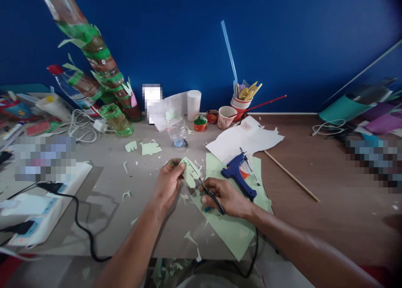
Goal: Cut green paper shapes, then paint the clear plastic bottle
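1. Scissors (216,201) sit in the right hand (226,195), its fingers wrapped around the black handles; the blades meet the right side of a pale green paper cutout (190,175). How far the blades are parted is too small to tell.
2. The cutout is at the centre of the frame, pinched between thumb and fingers of the left hand (169,181) and held up above the tabletop (108,214). Its lower end has rounded lobes.
3. Trimming looks to be the step in hand. A further snip would call for a steady left pinch, the paper turned to suit the blades, and the left fingertips kept off the cutting line.
4. Right of centre, a blue glue gun (235,170) lies on a pale green paper sheet (241,240), close beyond the right hand, so a swing that way could knock it.
5. Above centre, a clear plastic bottle piece (176,131) stands beyond the cutout and limits forward reach.
6. The front edge crosses the lower frame, just under the forearms; the sheet's lowest corner reaches it.
7. The widest open room is at lower right, on the brown wood past the wooden stick (292,176).
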### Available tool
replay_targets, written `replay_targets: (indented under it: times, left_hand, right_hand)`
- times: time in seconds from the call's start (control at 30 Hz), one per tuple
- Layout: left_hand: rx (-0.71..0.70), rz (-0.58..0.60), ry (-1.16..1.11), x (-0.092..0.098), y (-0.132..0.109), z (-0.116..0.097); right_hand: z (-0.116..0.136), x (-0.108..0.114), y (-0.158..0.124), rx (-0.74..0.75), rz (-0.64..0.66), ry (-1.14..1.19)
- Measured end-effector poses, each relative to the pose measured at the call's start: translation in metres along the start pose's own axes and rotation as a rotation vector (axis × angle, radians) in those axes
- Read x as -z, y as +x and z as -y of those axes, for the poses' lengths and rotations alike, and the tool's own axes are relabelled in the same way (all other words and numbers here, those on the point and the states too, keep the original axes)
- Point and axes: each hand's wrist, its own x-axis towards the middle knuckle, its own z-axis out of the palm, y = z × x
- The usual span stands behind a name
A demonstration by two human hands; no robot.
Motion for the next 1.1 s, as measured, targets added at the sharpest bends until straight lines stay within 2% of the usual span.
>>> replay_targets:
  times: [0.17,0.4,1.1]
  left_hand:
    - [0.000,0.007,0.041,0.002,0.000,0.007]
    - [0.025,0.077,0.043,0.001,-0.003,0.008]
    - [-0.115,0.024,0.142,0.010,0.005,0.012]
  right_hand:
    - [-0.002,0.001,0.000,0.035,-0.008,-0.039]
    - [0.000,0.002,0.001,0.053,-0.018,-0.022]
    - [0.001,0.002,0.001,0.067,-0.064,-0.182]
